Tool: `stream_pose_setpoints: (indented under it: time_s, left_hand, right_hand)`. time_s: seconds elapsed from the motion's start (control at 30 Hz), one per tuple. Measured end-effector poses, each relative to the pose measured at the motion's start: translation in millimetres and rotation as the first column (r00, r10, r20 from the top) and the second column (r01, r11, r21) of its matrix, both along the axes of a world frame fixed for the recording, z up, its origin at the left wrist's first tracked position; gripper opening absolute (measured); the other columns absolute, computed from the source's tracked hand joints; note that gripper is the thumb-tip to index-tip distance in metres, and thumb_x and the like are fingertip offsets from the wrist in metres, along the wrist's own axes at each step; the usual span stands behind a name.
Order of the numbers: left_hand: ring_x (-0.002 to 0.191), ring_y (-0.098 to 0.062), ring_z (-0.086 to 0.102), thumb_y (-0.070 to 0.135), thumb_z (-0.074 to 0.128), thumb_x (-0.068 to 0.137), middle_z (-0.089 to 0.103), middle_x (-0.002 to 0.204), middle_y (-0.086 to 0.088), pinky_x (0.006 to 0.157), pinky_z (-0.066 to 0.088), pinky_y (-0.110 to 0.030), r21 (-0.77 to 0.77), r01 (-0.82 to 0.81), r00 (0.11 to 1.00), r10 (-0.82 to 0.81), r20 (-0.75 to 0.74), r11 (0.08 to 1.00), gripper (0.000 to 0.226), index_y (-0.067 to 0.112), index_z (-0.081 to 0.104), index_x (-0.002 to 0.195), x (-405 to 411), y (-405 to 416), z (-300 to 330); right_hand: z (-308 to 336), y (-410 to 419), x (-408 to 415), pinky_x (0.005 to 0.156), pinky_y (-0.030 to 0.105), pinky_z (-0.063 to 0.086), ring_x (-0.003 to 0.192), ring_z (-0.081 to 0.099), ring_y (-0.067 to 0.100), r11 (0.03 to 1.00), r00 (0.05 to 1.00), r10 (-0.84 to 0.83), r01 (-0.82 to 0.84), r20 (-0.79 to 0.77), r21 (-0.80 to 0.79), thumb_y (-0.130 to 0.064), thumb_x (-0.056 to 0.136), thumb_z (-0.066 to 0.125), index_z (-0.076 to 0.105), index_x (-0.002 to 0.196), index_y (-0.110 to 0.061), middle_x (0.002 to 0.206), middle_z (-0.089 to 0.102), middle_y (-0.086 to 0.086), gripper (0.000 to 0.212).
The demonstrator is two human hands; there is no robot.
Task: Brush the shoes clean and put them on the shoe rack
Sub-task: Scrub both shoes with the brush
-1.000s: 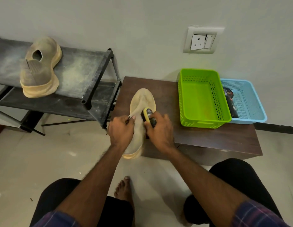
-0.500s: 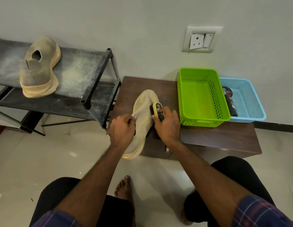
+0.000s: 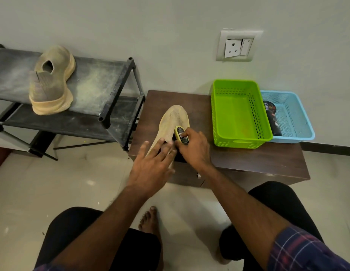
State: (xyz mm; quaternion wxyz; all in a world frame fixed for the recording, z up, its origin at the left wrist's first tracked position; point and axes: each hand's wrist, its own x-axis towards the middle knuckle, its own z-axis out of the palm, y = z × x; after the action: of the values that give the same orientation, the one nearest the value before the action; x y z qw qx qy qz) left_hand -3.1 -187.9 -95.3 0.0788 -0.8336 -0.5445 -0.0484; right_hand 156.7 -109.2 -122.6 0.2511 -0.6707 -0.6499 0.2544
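Against the wall, the rack [image 3: 103,79] already holds one shoe [image 3: 51,79], while the second shoe [image 3: 173,122] lies on the table [image 3: 248,159] mid-brushing, so I judge the task about half done. Left hand [image 3: 152,163] rests spread-fingered on its heel; right hand [image 3: 193,151] pinches the brush [image 3: 181,134] against it. Green basket [image 3: 242,141] is empty; blue basket [image 3: 299,137] holds a dark tin [image 3: 271,118].

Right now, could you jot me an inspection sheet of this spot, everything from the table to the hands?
Surface: dark wooden table, bare at the front.
Job's things: tan shoe on the table; yellow brush against it; second shoe on the dusty shoe rack.
Clutter: green basket, empty; blue basket holding a dark tin.
Hands: left hand open, fingers spread over the shoe; right hand shut on the brush.
Cables: nothing seen.
Surroundings: wall socket, tiled floor, bare foot.
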Motion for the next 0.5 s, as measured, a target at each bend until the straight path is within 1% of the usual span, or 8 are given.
stream_pose_setpoints:
  time_s: [0.07,0.1,0.17,0.2,0.27,0.33,0.4,0.5]
  left_hand:
    - [0.149,-0.025,0.027,0.052,0.073,0.08,0.042,0.155,-0.003,0.112,0.023,-0.06,-0.03,-0.012,0.994,0.009,-0.105,0.999,0.065,0.021,0.06,0.135,-7,-10,-4]
    - [0.151,-0.026,0.021,0.055,0.073,0.078,0.039,0.157,-0.003,0.112,0.022,-0.061,-0.057,-0.028,0.99,0.02,-0.14,0.998,0.069,0.021,0.057,0.137,-10,-13,-6]
    - [0.154,-0.025,0.008,0.06,0.072,0.077,0.031,0.161,-0.001,0.113,0.023,-0.06,-0.163,-0.06,0.982,0.029,-0.188,0.985,0.085,0.022,0.044,0.148,-16,-16,-12]
    - [0.154,-0.025,0.005,0.06,0.073,0.075,0.029,0.162,0.0,0.113,0.026,-0.058,-0.213,-0.07,0.981,0.028,-0.194,0.975,0.092,0.022,0.038,0.151,-18,-16,-14]
    - [0.152,-0.026,0.017,0.057,0.079,0.069,0.037,0.158,-0.001,0.111,0.037,-0.051,-0.25,-0.055,0.986,0.013,-0.167,0.967,0.098,0.019,0.04,0.15,-21,-16,-18]
    - [0.149,-0.027,0.027,0.053,0.081,0.067,0.044,0.154,-0.003,0.108,0.042,-0.047,-0.253,-0.014,0.988,-0.025,-0.151,0.967,0.095,0.017,0.046,0.147,-23,-11,-22]
    - [0.148,-0.028,0.029,0.055,0.079,0.065,0.044,0.154,-0.004,0.107,0.044,-0.046,-0.26,0.011,0.989,-0.049,-0.14,0.965,0.094,0.015,0.048,0.145,-24,-5,-21]
    - [0.148,-0.028,0.031,0.059,0.081,0.059,0.042,0.155,-0.001,0.101,0.049,-0.044,-0.276,0.009,0.994,-0.037,-0.098,0.961,0.098,0.017,0.053,0.142,-26,0,-13]
  right_hand:
    - [5,2,3,0.075,0.028,0.039,0.099,0.059,0.027,1.0,1.0,-0.004,0.004,0.008,-0.009,-0.043,0.081,0.075,0.064,0.109,-0.03,0.104,0.061,0.007,0.033]
    - [9,0,4,0.075,0.028,0.041,0.098,0.059,0.027,1.0,1.0,-0.005,0.005,0.009,0.012,-0.043,0.082,0.074,0.064,0.11,-0.029,0.103,0.06,0.006,0.033]
    - [13,-18,2,0.075,0.032,0.047,0.092,0.057,0.025,0.993,1.0,0.025,-0.026,0.016,0.111,-0.043,0.084,0.071,0.062,0.111,-0.027,0.1,0.055,0.005,0.033]
    - [12,-30,0,0.073,0.033,0.048,0.089,0.056,0.024,0.985,0.998,0.057,-0.059,0.016,0.164,-0.043,0.085,0.069,0.062,0.111,-0.026,0.1,0.053,0.005,0.032]
    - [4,-51,-5,0.073,0.035,0.049,0.088,0.054,0.024,0.964,0.988,0.147,-0.153,0.045,0.218,-0.04,0.086,0.068,0.062,0.113,-0.024,0.1,0.052,0.007,0.032]
    - [-2,-49,-4,0.078,0.038,0.051,0.09,0.055,0.028,0.957,0.975,0.187,-0.208,0.121,0.204,-0.037,0.087,0.068,0.062,0.118,-0.024,0.104,0.053,0.009,0.034]
    - [-7,-26,-1,0.079,0.039,0.05,0.093,0.055,0.031,0.966,0.968,0.159,-0.193,0.193,0.173,-0.037,0.089,0.064,0.061,0.12,-0.027,0.108,0.052,0.011,0.033]
    - [-3,5,5,0.082,0.04,0.048,0.095,0.056,0.036,0.987,0.973,0.047,-0.079,0.225,0.137,-0.038,0.089,0.064,0.061,0.121,-0.027,0.108,0.053,0.013,0.034]
